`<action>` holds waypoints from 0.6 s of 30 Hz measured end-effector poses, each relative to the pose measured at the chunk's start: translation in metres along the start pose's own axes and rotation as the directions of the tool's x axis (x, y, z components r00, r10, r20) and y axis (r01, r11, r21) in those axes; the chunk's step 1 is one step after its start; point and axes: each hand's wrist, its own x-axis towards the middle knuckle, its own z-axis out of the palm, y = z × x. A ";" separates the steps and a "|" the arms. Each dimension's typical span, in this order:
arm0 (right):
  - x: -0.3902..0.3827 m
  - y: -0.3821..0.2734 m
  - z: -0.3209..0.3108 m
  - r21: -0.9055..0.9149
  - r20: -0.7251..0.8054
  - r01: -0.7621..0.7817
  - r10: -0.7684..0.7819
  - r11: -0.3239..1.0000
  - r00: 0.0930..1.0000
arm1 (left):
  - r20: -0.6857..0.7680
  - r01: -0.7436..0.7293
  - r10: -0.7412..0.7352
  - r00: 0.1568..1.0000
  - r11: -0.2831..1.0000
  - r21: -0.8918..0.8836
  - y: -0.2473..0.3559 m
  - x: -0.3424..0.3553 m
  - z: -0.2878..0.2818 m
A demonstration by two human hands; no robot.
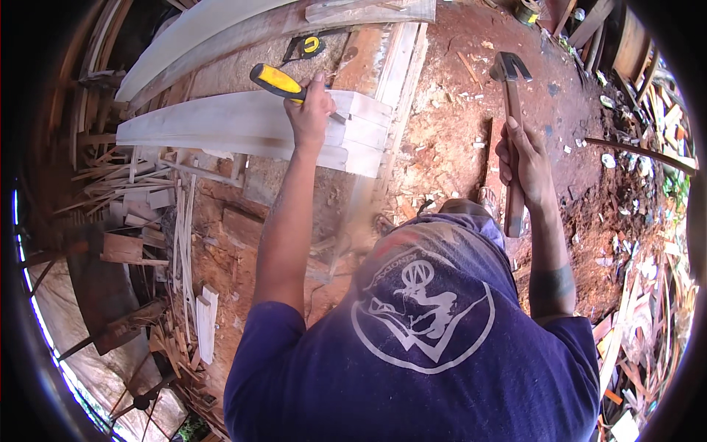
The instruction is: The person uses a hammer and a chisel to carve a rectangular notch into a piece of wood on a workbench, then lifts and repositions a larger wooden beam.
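Note:
My left hand is closed around a chisel with a yellow and black handle. The handle points up and to the left. Its blade passes under my fingers toward the right end of a pale wooden beam, where lines cross the wood. Whether the blade's edge touches the wood, I cannot tell. Off to the right, my right hand grips the brown wooden handle of a claw hammer. The dark hammer head points away from me, apart from the chisel and the beam.
A yellow and black tape measure lies beyond the beam. Another long curved pale board stretches across the far left. Thin wood strips and offcuts lie at the left. Chips litter the brown dirt floor, and scrap wood piles up at the right.

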 end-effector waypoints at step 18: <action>0.010 -0.004 0.008 -0.024 0.001 -0.018 0.018 1.000 1.000 | 0.000 -0.026 0.026 1.000 0.999 -0.035 -0.003 0.003 -0.002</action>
